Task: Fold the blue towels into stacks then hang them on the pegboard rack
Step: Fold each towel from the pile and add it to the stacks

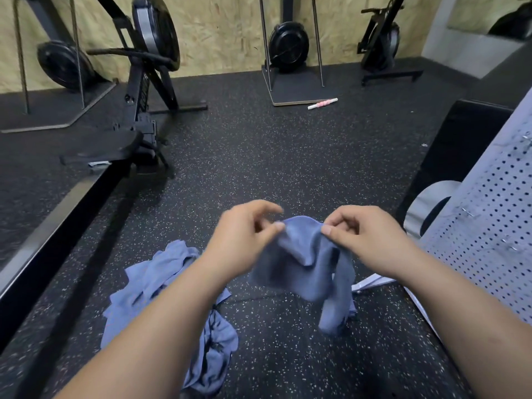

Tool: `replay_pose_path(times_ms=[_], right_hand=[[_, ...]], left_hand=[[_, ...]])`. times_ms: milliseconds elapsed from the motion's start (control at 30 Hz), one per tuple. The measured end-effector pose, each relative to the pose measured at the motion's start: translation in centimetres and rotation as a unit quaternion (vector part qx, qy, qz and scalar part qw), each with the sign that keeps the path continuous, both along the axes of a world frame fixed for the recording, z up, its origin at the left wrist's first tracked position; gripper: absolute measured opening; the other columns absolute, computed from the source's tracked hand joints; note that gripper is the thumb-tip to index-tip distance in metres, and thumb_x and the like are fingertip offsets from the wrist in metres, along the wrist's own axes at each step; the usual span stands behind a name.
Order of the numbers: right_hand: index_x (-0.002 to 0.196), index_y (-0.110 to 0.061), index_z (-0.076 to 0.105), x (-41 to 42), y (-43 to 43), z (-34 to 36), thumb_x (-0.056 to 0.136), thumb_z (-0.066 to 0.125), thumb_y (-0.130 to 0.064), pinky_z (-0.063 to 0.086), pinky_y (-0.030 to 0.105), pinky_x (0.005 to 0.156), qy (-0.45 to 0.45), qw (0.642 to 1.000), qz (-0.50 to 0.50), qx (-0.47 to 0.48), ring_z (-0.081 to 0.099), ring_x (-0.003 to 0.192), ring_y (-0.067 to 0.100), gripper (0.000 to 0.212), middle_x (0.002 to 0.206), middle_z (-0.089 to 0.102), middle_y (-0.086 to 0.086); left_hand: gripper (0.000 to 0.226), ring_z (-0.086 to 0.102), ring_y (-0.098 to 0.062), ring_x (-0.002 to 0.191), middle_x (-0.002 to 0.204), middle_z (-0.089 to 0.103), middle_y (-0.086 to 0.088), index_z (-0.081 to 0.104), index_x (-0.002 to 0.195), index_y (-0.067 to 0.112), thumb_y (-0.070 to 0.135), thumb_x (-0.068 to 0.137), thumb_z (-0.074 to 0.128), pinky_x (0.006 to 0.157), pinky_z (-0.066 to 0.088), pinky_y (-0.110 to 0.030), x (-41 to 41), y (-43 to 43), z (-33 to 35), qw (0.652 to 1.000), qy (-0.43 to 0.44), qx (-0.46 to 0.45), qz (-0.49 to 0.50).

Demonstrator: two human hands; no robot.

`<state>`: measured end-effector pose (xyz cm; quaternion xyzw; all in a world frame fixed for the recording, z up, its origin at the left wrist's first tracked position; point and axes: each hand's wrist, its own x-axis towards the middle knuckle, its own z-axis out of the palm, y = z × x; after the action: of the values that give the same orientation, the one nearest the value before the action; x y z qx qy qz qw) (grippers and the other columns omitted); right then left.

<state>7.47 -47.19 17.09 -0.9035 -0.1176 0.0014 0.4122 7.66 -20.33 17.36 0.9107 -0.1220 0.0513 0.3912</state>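
Several blue towels [155, 280] on speckled rubber floor [259, 156], chipboard wall [218, 33]

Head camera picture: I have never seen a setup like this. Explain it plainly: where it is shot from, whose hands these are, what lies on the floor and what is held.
No machine is working here, only a person. The single picture comes from a camera worn on the head, looking forward and down, so both bare arms reach in from the bottom edge. The left hand and the right hand each pinch the top edge of one blue towel, which hangs crumpled between them above the floor. More blue towels lie in a loose, unfolded pile on that speckled black floor, to the left. The white pegboard stands at the right edge. Gym machines stand by the far wall, with a pink and white roller stick lying near them.
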Motion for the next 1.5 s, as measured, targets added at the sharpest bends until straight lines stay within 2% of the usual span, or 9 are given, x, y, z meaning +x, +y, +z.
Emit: replay_pose_path(times_ms=[100,233,533,733,800,933,1100,1267,1500], right_hand=[[0.088,-0.032,0.075,-0.7,1.7,0.5,0.094,0.078,-0.032,0.049,0.027,0.063,-0.004,0.999,0.035,0.026,0.056,0.061,0.005,0.006,0.075,0.072,-0.006],[0.089,-0.033,0.077,-0.9,2.2,0.8,0.094,0.079,-0.033,0.045,0.028,0.061,0.004,0.998,0.06,0.037,0.052,0.062,0.006,0.005,0.074,0.072,-0.006],[0.091,-0.02,0.077,0.0,-0.4,1.2,0.097,0.076,-0.021,0.039,0.018,0.055,0.062,0.996,0.049,0.051,0.05,0.059,0.006,0.007,0.068,0.065,-0.01],[0.086,-0.023,0.076,0.5,-1.9,0.9,0.096,0.077,-0.022,0.04,0.017,0.051,0.031,0.999,0.005,0.023,0.049,0.055,0.007,0.011,0.063,0.062,-0.012],[0.086,-0.026,0.075,0.4,-1.2,0.7,0.097,0.077,-0.023,0.039,0.017,0.054,0.018,1.0,0.007,0.021,0.048,0.054,0.005,0.011,0.063,0.062,-0.014],[0.088,-0.031,0.075,-0.5,0.9,0.8,0.094,0.078,-0.03,0.043,0.02,0.062,-0.035,0.999,0.03,0.003,0.055,0.061,0.002,0.007,0.072,0.069,-0.016],[0.089,-0.032,0.076,-1.0,2.4,0.9,0.093,0.079,-0.032,0.044,0.017,0.063,-0.054,0.997,0.05,0.018,0.058,0.064,0.0,0.005,0.077,0.073,-0.015],[0.09,-0.031,0.076,-0.2,1.2,0.6,0.093,0.08,-0.028,0.045,0.023,0.059,-0.008,0.998,0.043,0.034,0.053,0.059,0.003,0.006,0.074,0.07,-0.01],[0.088,-0.031,0.077,0.5,-1.7,1.4,0.093,0.08,-0.031,0.044,0.025,0.061,-0.017,1.0,0.0,0.002,0.053,0.058,0.005,0.006,0.072,0.07,-0.01]], left_hand=[[0.036,0.054,0.002,0.062,0.07,0.065,0.015,0.069,0.133,0.036,0.027,0.099,0.074,0.068,0.044,-0.019,-1.1,-2.4,-0.4,0.993,0.024,-0.035,-0.107],[0.007,0.048,-0.005,0.062,0.067,0.059,0.015,0.074,0.108,0.03,0.03,0.101,0.072,0.065,0.047,-0.033,-0.8,-2.9,-1.6,0.991,0.037,-0.047,-0.118],[0.01,0.056,-0.008,0.057,0.069,0.072,0.004,0.078,0.087,0.028,0.027,0.097,0.075,0.06,0.046,-0.028,1.8,0.4,-0.7,0.993,0.012,-0.09,0.075],[0.011,0.069,-0.01,0.075,0.072,0.071,0.016,0.074,0.086,0.029,0.03,0.097,0.071,0.076,0.053,-0.031,2.0,2.4,-0.2,0.979,-0.02,0.023,0.203],[0.005,0.067,-0.005,0.075,0.071,0.071,0.017,0.075,0.098,0.033,0.029,0.097,0.072,0.077,0.051,-0.027,1.4,1.5,-0.3,0.986,-0.012,0.031,0.163],[0.036,0.067,0.0,0.068,0.072,0.073,0.016,0.067,0.132,0.035,0.025,0.098,0.073,0.074,0.05,-0.018,0.1,-1.3,-0.8,0.999,0.022,-0.019,-0.03],[0.007,0.052,-0.008,0.059,0.064,0.062,0.013,0.076,0.104,0.029,0.03,0.097,0.074,0.065,0.048,-0.033,0.0,-3.0,-2.3,0.991,0.066,-0.082,-0.086],[0.007,0.05,-0.01,0.057,0.066,0.066,-0.002,0.077,0.091,0.025,0.024,0.098,0.074,0.061,0.043,-0.031,0.5,-2.4,-1.9,0.989,0.063,-0.131,-0.013],[0.012,0.052,-0.01,0.056,0.062,0.065,0.011,0.077,0.085,0.023,0.025,0.096,0.075,0.063,0.044,-0.029,3.0,1.2,-1.5,0.965,0.029,-0.189,0.181]])
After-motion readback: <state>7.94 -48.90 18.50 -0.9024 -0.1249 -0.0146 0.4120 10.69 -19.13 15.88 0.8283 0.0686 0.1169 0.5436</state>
